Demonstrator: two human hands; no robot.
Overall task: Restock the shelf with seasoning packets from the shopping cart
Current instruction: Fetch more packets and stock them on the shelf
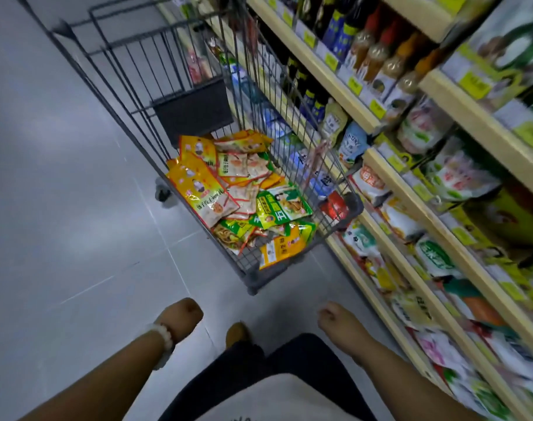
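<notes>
A grey wire shopping cart point(155, 95) stands in the aisle ahead of me, close against the shelf point(411, 205) on the right. In its basket lies a heap of yellow, green and orange seasoning packets point(234, 192). My left hand point(180, 317), with a white bead bracelet on the wrist, hangs below the cart with fingers curled and holds nothing. My right hand point(338, 322) hangs nearer the shelf, its fingers also curled around nothing. Both hands are short of the cart and touch nothing.
The shelf's upper rows carry sauce bottles point(377, 56); the lower rows carry bagged goods point(432, 256) behind yellow price tags. Grey tiled floor point(61, 208) spreads to the left of the cart. My dark trousers and a brown shoe point(237, 334) show below.
</notes>
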